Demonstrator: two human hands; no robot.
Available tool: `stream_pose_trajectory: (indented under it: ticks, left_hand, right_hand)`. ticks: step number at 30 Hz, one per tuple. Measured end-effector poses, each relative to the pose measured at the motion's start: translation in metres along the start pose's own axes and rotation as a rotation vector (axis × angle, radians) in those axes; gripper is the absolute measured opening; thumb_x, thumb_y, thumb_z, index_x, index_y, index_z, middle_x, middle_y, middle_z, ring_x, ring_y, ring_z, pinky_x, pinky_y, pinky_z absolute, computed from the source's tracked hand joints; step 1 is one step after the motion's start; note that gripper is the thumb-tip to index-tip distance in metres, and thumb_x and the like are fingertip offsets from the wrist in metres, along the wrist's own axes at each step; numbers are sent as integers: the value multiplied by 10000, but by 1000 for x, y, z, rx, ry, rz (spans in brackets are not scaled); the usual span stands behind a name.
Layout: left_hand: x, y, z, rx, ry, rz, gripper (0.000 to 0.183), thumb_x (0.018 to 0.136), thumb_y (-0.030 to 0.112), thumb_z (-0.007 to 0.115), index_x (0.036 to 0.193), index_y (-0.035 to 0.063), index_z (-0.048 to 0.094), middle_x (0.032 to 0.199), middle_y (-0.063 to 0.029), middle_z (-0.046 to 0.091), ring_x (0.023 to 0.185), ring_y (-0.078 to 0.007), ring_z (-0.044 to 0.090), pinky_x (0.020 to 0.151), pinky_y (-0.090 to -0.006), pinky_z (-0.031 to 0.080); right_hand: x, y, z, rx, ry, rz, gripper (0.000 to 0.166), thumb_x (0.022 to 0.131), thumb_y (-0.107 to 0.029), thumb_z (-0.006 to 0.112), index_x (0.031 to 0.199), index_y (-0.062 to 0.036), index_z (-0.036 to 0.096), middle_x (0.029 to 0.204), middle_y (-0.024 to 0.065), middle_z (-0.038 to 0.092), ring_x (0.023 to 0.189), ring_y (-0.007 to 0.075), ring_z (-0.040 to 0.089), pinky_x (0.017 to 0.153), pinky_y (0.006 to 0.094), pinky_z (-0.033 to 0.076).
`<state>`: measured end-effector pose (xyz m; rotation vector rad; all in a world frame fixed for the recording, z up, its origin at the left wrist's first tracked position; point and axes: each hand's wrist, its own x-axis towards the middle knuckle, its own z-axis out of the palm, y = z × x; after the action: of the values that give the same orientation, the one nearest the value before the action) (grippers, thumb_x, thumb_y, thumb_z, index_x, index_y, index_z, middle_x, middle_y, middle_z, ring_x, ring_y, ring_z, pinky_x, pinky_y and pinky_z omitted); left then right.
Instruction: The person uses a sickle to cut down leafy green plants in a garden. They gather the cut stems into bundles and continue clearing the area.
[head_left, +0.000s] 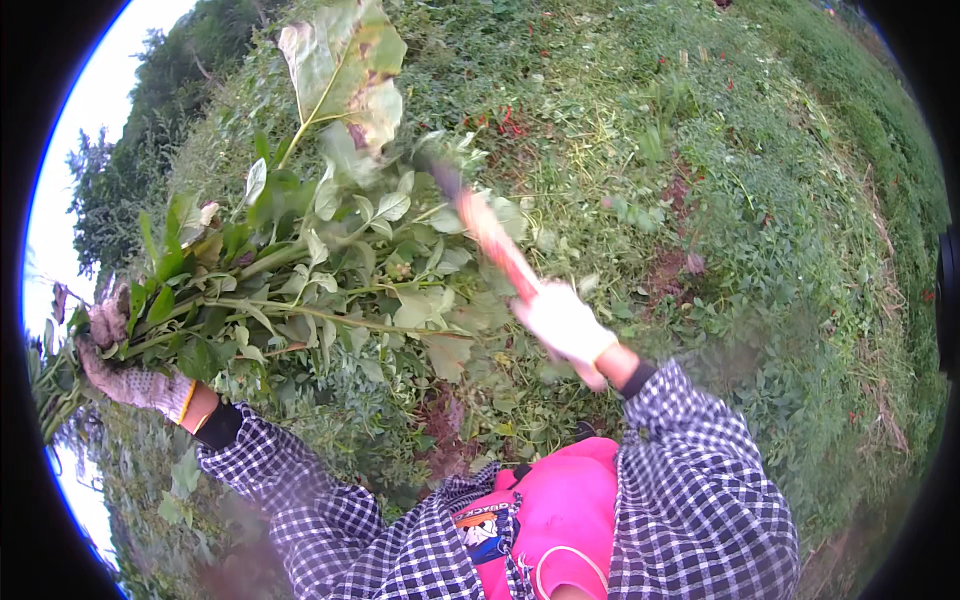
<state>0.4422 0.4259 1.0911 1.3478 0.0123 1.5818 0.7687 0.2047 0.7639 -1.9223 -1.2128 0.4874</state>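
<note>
My left hand (139, 375), in a soiled white knit glove, is stretched out at the far left and closed around a bundle of cut leafy stems (262, 300). The stems spread rightward across the view. A large leaf with brown and pale patches (345, 75) rises above the bundle. In my right hand (566, 326), also gloved in white, is the reddish wooden handle of a hand tool (495, 236). Motion blurs both this hand and the tool. The tool's dark far end lies among the leaves at the bundle's right side, so its shape cannot be made out.
Low green plants (750, 375) cover the ground ahead and to the right. Red chili peppers (511, 122) show among them. Patches of reddish soil (450, 427) lie before me and to the right. Trees (187, 82) stand at the upper left.
</note>
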Motion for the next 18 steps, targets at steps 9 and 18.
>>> stream_pose_trajectory:
  ticks: [9,18]
  left_hand:
    - [-22,-63,-10,184,-41,-169,340,996,310,459,722,124,378,668,-1,347,675,-175,410,850,-429,443]
    - [-28,-60,1,62,-113,-105,200,969,245,527,1141,144,524,713,32,316,664,-137,368,860,-433,437]
  right_hand:
    - [-43,24,6,-27,-82,249,410,867,-362,568,797,35,640,585,133,615,465,228,635,542,370,550]
    - [28,-153,-61,274,308,-193,359,883,-390,674,919,-39,606,679,120,618,568,289,620,526,383,529]
